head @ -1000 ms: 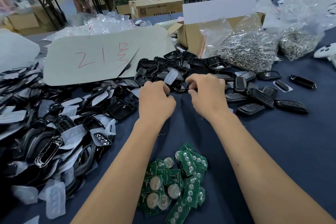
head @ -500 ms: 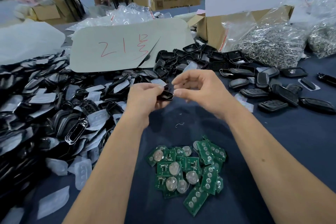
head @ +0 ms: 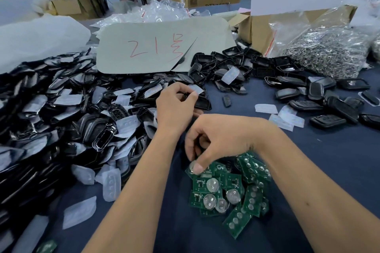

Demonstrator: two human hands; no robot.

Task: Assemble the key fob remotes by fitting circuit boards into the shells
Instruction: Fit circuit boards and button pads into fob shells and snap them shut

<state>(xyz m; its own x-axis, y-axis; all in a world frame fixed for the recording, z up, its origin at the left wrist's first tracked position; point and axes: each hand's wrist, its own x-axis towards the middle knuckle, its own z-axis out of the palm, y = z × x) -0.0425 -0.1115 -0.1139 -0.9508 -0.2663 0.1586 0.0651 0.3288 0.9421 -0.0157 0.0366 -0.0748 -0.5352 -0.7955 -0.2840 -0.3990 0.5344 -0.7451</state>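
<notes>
The left hand is raised above the worktop with its wrist bent back and its fingers curled, pinching a small black shell with a white film between thumb and fingertips. The right hand reaches down and leftward across the body, knuckles up, with thumb and forefinger closing on the top board of a pile of green boards that lies on the blue cloth just below it; whether the board is lifted cannot be told. The right forearm crosses over the pile's right edge. A large heap of black shells with white films fills the left side. More shells lie beyond the left hand, below a grey card with red writing. Closed fobs lie at the right, near a bag of metal rings and a cardboard box.
</notes>
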